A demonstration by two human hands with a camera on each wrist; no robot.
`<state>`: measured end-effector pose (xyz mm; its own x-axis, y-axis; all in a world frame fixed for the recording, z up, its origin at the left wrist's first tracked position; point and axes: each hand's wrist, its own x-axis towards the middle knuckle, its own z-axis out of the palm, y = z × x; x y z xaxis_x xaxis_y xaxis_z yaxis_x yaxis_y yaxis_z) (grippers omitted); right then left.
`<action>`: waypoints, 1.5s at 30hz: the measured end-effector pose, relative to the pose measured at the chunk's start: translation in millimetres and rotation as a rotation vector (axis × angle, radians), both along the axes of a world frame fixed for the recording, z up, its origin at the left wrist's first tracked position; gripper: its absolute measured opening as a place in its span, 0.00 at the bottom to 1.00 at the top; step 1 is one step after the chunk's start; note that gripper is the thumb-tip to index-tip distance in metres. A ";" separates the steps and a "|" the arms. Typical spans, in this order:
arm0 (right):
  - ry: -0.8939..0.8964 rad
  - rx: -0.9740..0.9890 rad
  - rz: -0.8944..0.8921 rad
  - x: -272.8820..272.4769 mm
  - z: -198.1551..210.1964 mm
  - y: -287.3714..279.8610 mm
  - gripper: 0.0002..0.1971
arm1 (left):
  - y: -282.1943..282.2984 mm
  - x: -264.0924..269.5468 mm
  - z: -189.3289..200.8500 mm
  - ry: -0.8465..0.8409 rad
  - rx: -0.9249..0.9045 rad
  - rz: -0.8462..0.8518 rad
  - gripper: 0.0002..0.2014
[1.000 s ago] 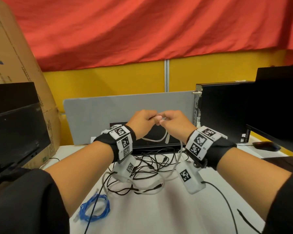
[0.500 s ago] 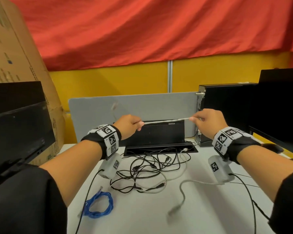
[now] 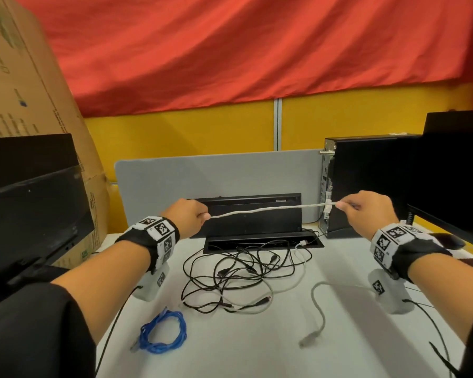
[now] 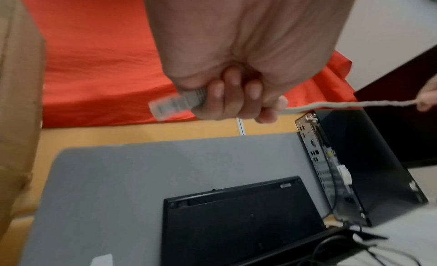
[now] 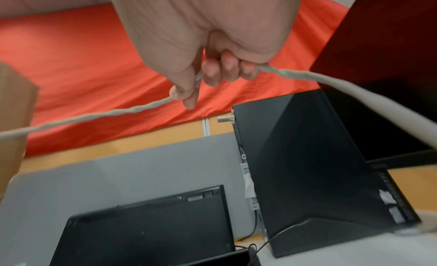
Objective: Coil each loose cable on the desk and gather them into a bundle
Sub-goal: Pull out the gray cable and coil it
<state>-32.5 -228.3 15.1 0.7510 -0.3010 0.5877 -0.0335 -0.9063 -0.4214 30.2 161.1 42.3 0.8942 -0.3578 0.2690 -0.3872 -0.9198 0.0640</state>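
A grey network cable (image 3: 268,210) is stretched taut in the air between my two hands, above the desk. My left hand (image 3: 189,218) grips one end in a fist, with the clear plug (image 4: 175,104) sticking out past the fingers. My right hand (image 3: 358,211) pinches the cable (image 5: 99,115) further along; the rest runs through the palm and hangs down to the desk, ending in a plug (image 3: 308,340). A tangle of black and white cables (image 3: 241,276) lies mid-desk. A coiled blue cable (image 3: 163,332) lies at the near left.
A black open cable tray with an upright lid (image 3: 257,222) sits at the desk's back, before a grey divider (image 3: 216,173). A black PC tower (image 3: 366,181) and monitor (image 3: 456,170) stand right. Another monitor (image 3: 30,208) and a cardboard box (image 3: 25,77) stand left. A black mouse (image 3: 448,240) lies far right.
My hands were together a second ago and have pulled apart, drawing the grey cable straight between them. Its loose tail has slid out of the tangle to the right side of the desk.
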 end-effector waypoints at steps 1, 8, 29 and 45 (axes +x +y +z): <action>-0.008 0.013 0.003 0.1 -3.0 1.4 0.10 | -1.2 -0.6 -2.7 -0.017 0.008 0.017 0.18; -0.031 0.005 0.035 -0.4 -16.8 8.8 0.11 | -5.2 2.9 -6.1 -0.147 -0.020 0.163 0.13; 0.271 0.002 0.040 -9.1 -59.8 2.0 0.14 | -43.5 -55.8 13.3 0.877 -1.617 -0.523 0.12; 0.317 -0.242 0.539 -45.1 -86.4 79.7 0.30 | -68.0 -59.1 30.2 0.605 -1.974 -0.483 0.25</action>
